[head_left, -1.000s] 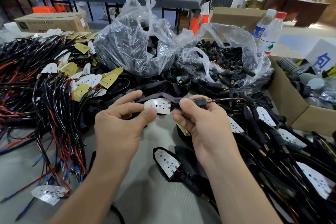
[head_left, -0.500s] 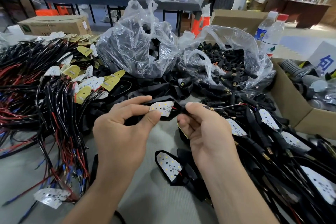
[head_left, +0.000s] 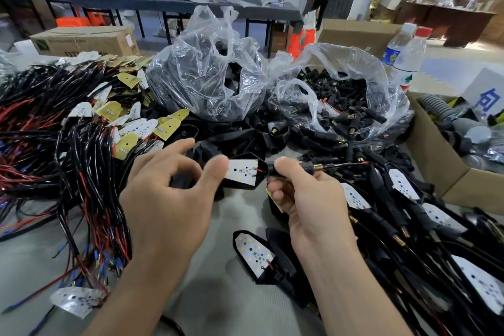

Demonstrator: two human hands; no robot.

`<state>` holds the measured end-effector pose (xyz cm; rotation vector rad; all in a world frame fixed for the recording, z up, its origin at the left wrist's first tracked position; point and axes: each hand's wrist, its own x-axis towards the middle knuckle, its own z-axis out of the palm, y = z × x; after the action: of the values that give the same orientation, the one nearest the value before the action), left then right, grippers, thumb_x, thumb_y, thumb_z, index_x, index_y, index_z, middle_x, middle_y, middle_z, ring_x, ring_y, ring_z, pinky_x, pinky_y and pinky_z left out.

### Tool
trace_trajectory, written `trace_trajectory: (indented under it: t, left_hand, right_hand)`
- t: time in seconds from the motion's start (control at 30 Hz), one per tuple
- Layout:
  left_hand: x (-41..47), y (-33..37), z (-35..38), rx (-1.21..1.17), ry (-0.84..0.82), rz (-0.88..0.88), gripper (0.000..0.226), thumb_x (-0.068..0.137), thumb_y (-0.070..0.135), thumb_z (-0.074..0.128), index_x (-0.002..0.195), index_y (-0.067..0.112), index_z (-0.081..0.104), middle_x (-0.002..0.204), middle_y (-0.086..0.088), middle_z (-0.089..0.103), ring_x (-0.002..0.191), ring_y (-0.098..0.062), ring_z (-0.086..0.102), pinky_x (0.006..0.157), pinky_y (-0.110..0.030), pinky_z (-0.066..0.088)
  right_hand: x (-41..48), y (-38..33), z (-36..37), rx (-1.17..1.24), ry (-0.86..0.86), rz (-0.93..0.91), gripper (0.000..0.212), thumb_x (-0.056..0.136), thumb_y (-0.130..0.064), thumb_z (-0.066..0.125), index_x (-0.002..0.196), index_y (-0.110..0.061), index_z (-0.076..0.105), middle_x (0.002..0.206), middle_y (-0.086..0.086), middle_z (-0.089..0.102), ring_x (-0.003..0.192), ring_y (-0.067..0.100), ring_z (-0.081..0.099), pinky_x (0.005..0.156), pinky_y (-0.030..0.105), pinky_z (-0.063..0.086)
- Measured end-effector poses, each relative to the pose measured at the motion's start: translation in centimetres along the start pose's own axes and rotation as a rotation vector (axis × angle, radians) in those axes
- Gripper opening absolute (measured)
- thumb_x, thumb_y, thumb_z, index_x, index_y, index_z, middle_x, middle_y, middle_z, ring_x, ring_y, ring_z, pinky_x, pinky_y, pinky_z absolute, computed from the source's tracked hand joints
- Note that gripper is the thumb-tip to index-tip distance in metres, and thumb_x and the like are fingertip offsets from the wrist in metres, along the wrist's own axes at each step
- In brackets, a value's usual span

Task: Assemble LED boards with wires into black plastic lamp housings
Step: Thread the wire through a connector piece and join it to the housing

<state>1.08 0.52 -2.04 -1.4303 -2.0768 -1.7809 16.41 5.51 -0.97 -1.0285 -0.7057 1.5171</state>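
Loose board (head_left: 76,300): white, flat on the grey table (head_left: 212,308), nearer than the held housing (head_left: 240,184) and to its left.
Done lamp (head_left: 255,254): a black shell with a white board in it, lying flat just nearer than the held housing.
Left hand (head_left: 163,199): pinches the held housing's left end — thumb on the white board's edge, fingers behind, pointer finger lifted off.
Right hand (head_left: 302,196): fingers curled tight round the black stem (head_left: 309,167) at the held housing's right end.
Held housing: black, up off the table between both hands, open side up.
LED board (head_left: 242,169): white with small yellow dots, sitting inside the held housing, thin wires at its right end.
Stem: its gold screw tip pokes out past the right hand.
Wire pile (head_left: 68,150): red and black wires with white and yellow boards, left of the held housing.
Lamp pile (head_left: 403,199): black shells with white boards, right of it.
Clear bags (head_left: 207,82): two, full of black parts, behind it.
Cardboard box (head_left: 436,172): right of it — two bottles (head_left: 406,57) stand behind the box.
Long table (head_left: 136,3): far behind it, with people nearby.
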Motion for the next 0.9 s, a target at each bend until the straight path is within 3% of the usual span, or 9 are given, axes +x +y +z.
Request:
trace_trajectory:
  t: [0.07,0.13,0.3,0.4,0.5,0.6,0.67,0.77,0.9]
  left_hand:
    - [0.1,-0.2,0.2,-0.154,-0.045,-0.122,0.017,0.079,0.06,0.072,0.082,0.043,0.072,0.1,0.029,0.071,0.094,0.0,0.067,0.08,-0.008,0.045]
    - [0.1,-0.2,0.7,-0.387,-0.202,-0.265,0.008,0.088,0.039,0.076,0.095,0.04,0.08,0.096,0.017,0.077,0.09,-0.006,0.073,0.073,-0.014,0.055]
    - [-0.1,0.5,1.2,-0.665,-0.44,-0.582,0.024,0.097,0.016,0.065,0.09,0.029,0.084,0.087,-0.012,0.08,0.071,-0.024,0.077,0.057,-0.023,0.057]
    - [0.1,0.4,1.0,-0.725,-0.439,-0.609,0.021,0.087,0.01,0.071,0.087,0.026,0.084,0.084,-0.016,0.079,0.064,-0.026,0.075,0.056,-0.023,0.058]
    - [0.2,0.4,0.8,-0.749,-0.451,-0.606,0.018,0.072,0.019,0.076,0.087,0.024,0.084,0.084,-0.017,0.078,0.065,-0.028,0.076,0.057,-0.024,0.058]
    - [0.5,0.1,0.9,-0.748,-0.421,-0.659,0.011,0.076,0.013,0.076,0.082,0.018,0.084,0.084,-0.019,0.078,0.063,-0.028,0.075,0.055,-0.024,0.058]
    - [0.7,-0.2,1.0,-0.756,-0.393,-0.706,0.011,0.079,0.01,0.074,0.086,0.013,0.081,0.085,-0.02,0.078,0.064,-0.029,0.075,0.055,-0.025,0.059]
    - [0.8,-0.5,1.0,-0.771,-0.386,-0.726,0.023,0.071,0.016,0.075,0.092,0.01,0.079,0.087,-0.021,0.078,0.068,-0.032,0.076,0.058,-0.027,0.061]
    - [1.0,-0.7,0.9,-0.787,-0.438,-0.73,0.041,0.065,0.022,0.076,0.101,0.003,0.077,0.087,-0.024,0.077,0.06,-0.023,0.073,0.053,-0.023,0.058]
  right_hand:
    - [0.0,0.0,0.0,-0.026,-0.013,-0.006,0.006,0.082,-0.002,0.073,0.079,-0.004,0.068,0.063,0.013,0.065,0.05,0.015,0.057,0.046,0.02,0.046]
    - [-0.1,0.0,0.0,-0.051,-0.028,-0.015,0.005,0.081,-0.003,0.073,0.078,-0.004,0.069,0.064,0.013,0.066,0.05,0.015,0.057,0.047,0.02,0.046]
    - [0.1,-0.1,-0.1,-0.048,-0.022,-0.007,0.007,0.086,-0.004,0.074,0.081,-0.004,0.069,0.062,0.011,0.067,0.049,0.014,0.058,0.047,0.019,0.047]
    - [0.2,-0.3,-0.3,-0.047,-0.032,0.007,0.009,0.089,-0.006,0.074,0.083,-0.003,0.068,0.062,0.01,0.066,0.049,0.014,0.059,0.045,0.019,0.046]
    - [0.4,-0.4,-0.6,-0.1,-0.086,0.011,0.011,0.092,-0.012,0.073,0.086,-0.004,0.068,0.065,0.011,0.066,0.049,0.013,0.057,0.043,0.02,0.042]
    - [0.5,-0.8,-1.0,-0.101,-0.156,0.012,0.019,0.096,-0.019,0.068,0.098,-0.001,0.071,0.074,0.01,0.068,0.05,0.013,0.053,0.043,0.02,0.039]
    - [0.6,-1.1,-1.1,-0.006,-0.195,0.03,0.013,0.097,-0.007,0.061,0.102,0.0,0.07,0.076,0.009,0.067,0.054,0.014,0.058,0.047,0.021,0.045]
    - [0.7,-1.2,-1.2,0.098,-0.216,0.046,0.023,0.095,0.011,0.048,0.102,0.001,0.067,0.078,0.013,0.07,0.061,0.018,0.066,0.056,0.024,0.056]
    - [0.8,-1.1,-1.5,0.086,-0.241,0.019,0.016,0.099,0.007,0.053,0.099,-0.003,0.065,0.085,0.013,0.07,0.067,0.019,0.066,0.061,0.026,0.059]
